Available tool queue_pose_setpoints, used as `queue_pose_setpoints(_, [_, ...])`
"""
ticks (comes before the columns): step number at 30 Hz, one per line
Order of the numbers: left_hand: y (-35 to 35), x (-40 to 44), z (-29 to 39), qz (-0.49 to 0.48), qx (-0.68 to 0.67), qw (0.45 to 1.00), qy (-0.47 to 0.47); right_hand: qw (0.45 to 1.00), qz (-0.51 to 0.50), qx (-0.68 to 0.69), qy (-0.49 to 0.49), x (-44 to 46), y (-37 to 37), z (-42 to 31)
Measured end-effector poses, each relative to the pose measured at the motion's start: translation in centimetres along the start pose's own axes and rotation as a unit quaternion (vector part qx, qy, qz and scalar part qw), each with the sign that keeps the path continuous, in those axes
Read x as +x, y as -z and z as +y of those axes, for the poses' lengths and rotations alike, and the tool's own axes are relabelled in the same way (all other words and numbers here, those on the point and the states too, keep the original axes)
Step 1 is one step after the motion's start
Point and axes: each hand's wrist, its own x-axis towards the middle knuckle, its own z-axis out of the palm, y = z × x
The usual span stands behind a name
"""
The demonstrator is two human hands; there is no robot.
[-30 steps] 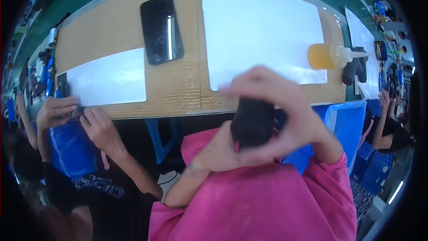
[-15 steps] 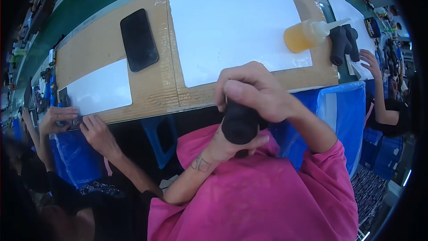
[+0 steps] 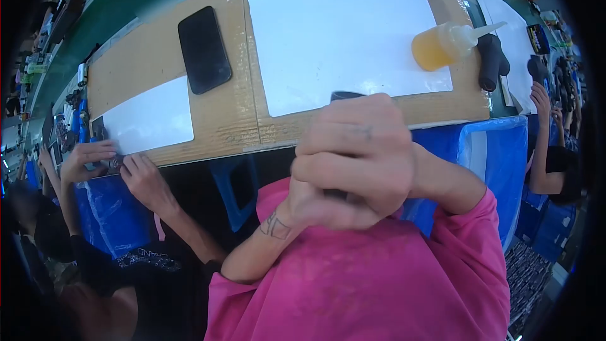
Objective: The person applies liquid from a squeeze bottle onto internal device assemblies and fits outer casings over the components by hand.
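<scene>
Before my chest, my two closed hands are stacked around a dark cylindrical piece (image 3: 346, 95). Only its round end shows above my knuckles; the rest is covered by my fingers. My right hand (image 3: 363, 151) wraps over it from the front, slightly blurred. Beneath and to the left, my left hand (image 3: 307, 207) grips the same piece, mostly hidden behind the right one. Past my hands, a large white sheet (image 3: 341, 38) lies on the cardboard-covered table (image 3: 240, 132). A squeeze bottle of yellow liquid (image 3: 435, 47) rests on its side at the sheet's right edge.
A black phone (image 3: 205, 50) and a smaller white sheet (image 3: 151, 117) lie at left. A co-worker's hands (image 3: 145, 183) work there. At right are a dark piece (image 3: 490, 63), a blue lined bin (image 3: 495, 151) and another person's hand (image 3: 540, 98). A blue stool (image 3: 237, 196) stands under the table.
My right hand has swung over the dark piece, which now points up and away and is mostly covered. At right, one of the dark pieces has left the table and another person's hand is raised.
</scene>
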Motion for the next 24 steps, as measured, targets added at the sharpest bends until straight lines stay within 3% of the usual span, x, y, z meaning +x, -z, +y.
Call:
queue_pose_setpoints(2, [0.1,-0.2,-0.6,0.009,0.009,1.0,0.001,0.999,-0.033,-0.037,-0.005,-0.5,-0.4,0.1])
queue_pose_setpoints(6, [0.0,-0.3,-0.3,0.026,0.048,0.998,-0.015,0.997,0.047,-0.061,0.013,0.0,-1.0,1.1])
queue_pose_setpoints(7, [-0.2,0.0,-0.3,0.024,0.059,0.998,-0.015,0.994,0.059,0.031,-0.089,0.0,-0.6,1.0])
queue_pose_setpoints(9, [-0.7,1.0,-0.3,0.013,0.085,0.996,-0.019,0.934,0.08,0.207,-0.279,-0.2,0.5,1.1])
queue_pose_setpoints(10, [-1.0,1.4,-0.4,0.005,0.09,0.996,-0.024,0.938,0.081,0.201,-0.271,-0.3,0.9,1.2])
queue_pose_setpoints(12, [-1.2,0.9,-0.9,0.062,0.079,0.995,-0.013,0.866,0.248,0.238,-0.364,-0.9,1.5,1.0])
queue_pose_setpoints(14, [-0.6,1.0,-0.7,0.111,0.124,0.985,-0.053,0.963,0.178,-0.014,-0.201,-5.1,2.5,1.7])
queue_pose_setpoints(16, [-0.3,1.4,-1.0,0.109,0.191,0.967,-0.129,0.945,0.172,0.003,-0.279,-7.1,1.7,-0.2])
queue_pose_setpoints(17, [-0.6,1.8,-0.7,0.082,0.214,0.958,-0.17,0.941,0.152,-0.065,-0.296,-8.1,1.1,-0.3])
queue_pose_setpoints(18, [-1.4,2.3,-0.8,0.045,0.215,0.964,-0.149,0.93,0.136,-0.124,-0.317,-9.0,1.0,-0.5])
queue_pose_setpoints(19, [-2.3,2.2,-0.7,0.032,0.325,0.928,-0.177,0.919,0.151,-0.153,-0.331,-9.7,2.0,-1.5])
queue_pose_setpoints(20, [-2.6,1.8,-0.2,0.025,0.433,0.876,-0.211,0.866,0.212,-0.023,-0.453,-10.3,2.4,-2.2])
queue_pose_setpoints(22, [-2.3,1.3,1.8,-0.016,0.498,0.849,-0.178,0.679,0.303,0.264,-0.615,-11.2,3.1,-2.6])
queue_pose_setpoints(24, [-0.9,0.3,3.6,-0.012,0.547,0.817,-0.181,0.674,0.339,0.249,-0.608,-13.8,4.7,-3.9])
